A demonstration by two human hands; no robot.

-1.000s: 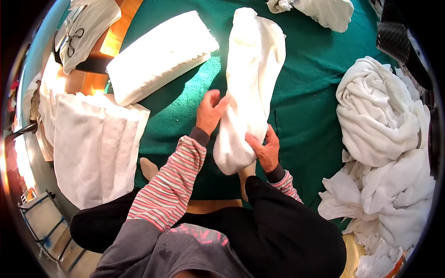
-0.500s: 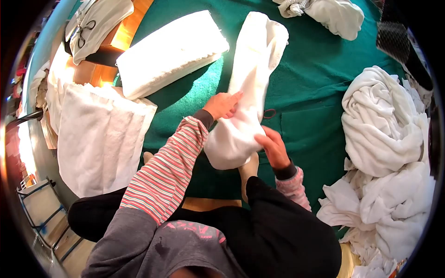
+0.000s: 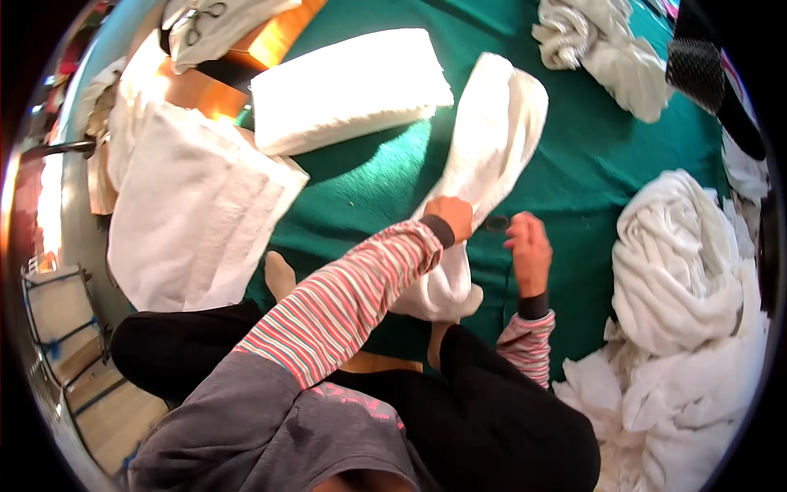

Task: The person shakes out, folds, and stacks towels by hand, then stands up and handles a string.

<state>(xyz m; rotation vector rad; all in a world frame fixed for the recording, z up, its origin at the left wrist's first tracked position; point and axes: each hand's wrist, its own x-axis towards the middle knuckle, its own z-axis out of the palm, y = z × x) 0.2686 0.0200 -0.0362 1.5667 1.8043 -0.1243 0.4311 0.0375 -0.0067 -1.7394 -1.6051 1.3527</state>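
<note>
A long white cloth (image 3: 500,139), loosely folded and narrowed at the middle, lies lengthwise in front of me on a green cloth (image 3: 566,176). My left hand (image 3: 452,216) is closed around its narrow middle, with the lower end bunched below by my foot (image 3: 469,303). Just right of the cloth is my right hand (image 3: 530,250), raised with curled fingers. A small dark loop (image 3: 497,223), like an elastic band, sits at its fingertips and appears pinched there.
A thick folded white bundle (image 3: 348,94) lies at the upper left, near a flat white cloth (image 3: 193,213) and wooden boxes (image 3: 275,37). Scissors (image 3: 197,20) rest on fabric there. Heaped white cloth (image 3: 676,254) fills the right side; another twisted bundle (image 3: 607,49) lies at the far right.
My right hand has left the cloth's lower end and moved right and up to the loop. My left hand has closed around the cloth's middle, gathering it narrower. The view has shifted.
</note>
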